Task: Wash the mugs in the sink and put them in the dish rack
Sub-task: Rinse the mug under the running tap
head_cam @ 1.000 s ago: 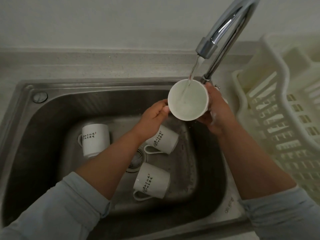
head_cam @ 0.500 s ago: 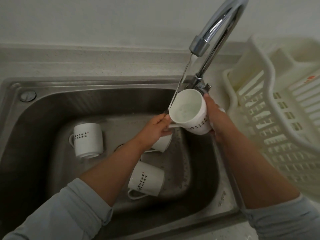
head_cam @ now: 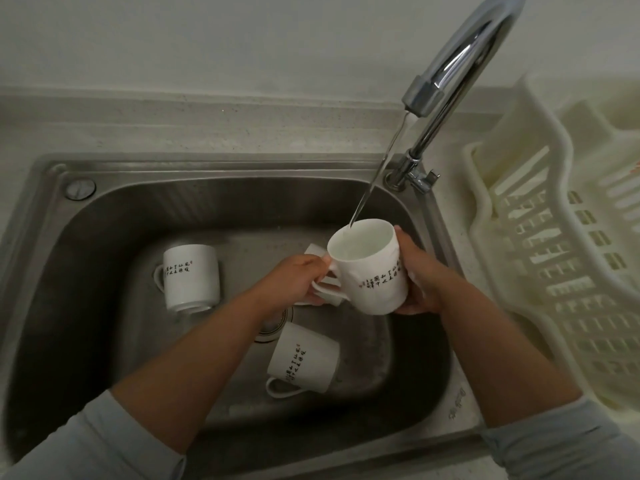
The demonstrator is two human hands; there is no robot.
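Operator: Containers?

Observer: You hold a white mug (head_cam: 374, 271) above the sink (head_cam: 104, 237), mouth up and tilted toward the tap (head_cam: 460, 64). Your left hand (head_cam: 294, 282) curls its fingers round the handle. Your right hand (head_cam: 419, 275) wraps the far side and base. The water stream (head_cam: 377, 174) meets the mug's far rim. I cannot tell how much water sits inside. On the basin floor a second mug (head_cam: 190, 277) stands mouth down at the left. A third mug (head_cam: 303, 358) lies on its side near the drain (head_cam: 273, 327), handle toward you. A fourth mug (head_cam: 317, 249) is mostly hidden behind your left hand.

Operator: Surface, room?

Observer: The steel sink is set in a pale speckled counter (head_cam: 207, 129) under a plain wall (head_cam: 207, 39). The cream dish rack (head_cam: 554, 254) stands just beside the sink on the right, blurred.

Operator: Change from a second ago?

Observer: Then the mouth faced you squarely with the stream falling inside. Now the mug sits lower, farther from the tap base, with its lettering turned toward you. Both grips are unchanged.
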